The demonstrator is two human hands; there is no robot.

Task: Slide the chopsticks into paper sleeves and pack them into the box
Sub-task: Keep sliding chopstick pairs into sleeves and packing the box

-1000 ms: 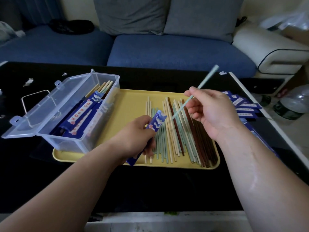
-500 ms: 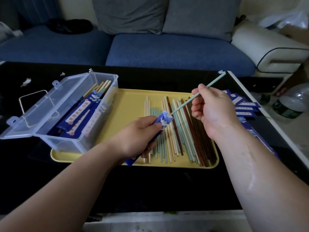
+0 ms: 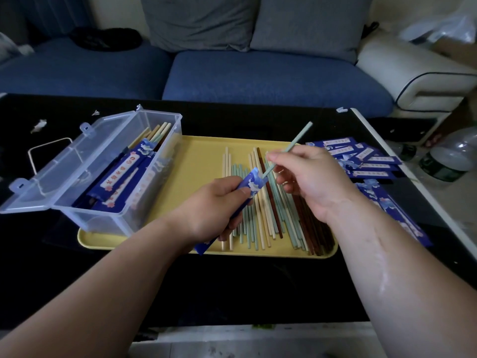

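- A person's left hand (image 3: 216,202) grasps a blue paper sleeve printed with white waves (image 3: 251,180). The grip curls round the sleeve's middle, so the open mouth sticks out on the far right of the fingers. The tail end pokes out below the hand, over the tray's near rim.
- The right hand (image 3: 309,179) pinches a pale green chopstick (image 3: 296,136) between thumb and fingertips. The stick's lower tip meets the sleeve's mouth just left of that grip, and its upper end slants away to the far right. Whether the tip is already inside cannot be told.
- Both hands hover over a yellow rectangular plastic tray (image 3: 201,156) on the black counter (image 3: 232,285), above a spread of loose cream, green and brown chopsticks (image 3: 260,218).
- A clear plastic box (image 3: 103,161), lid swung open to the left, stands on the tray's left end and holds sleeved chopsticks.
- Spare blue sleeves (image 3: 366,161) lie on the counter just right of the tray.
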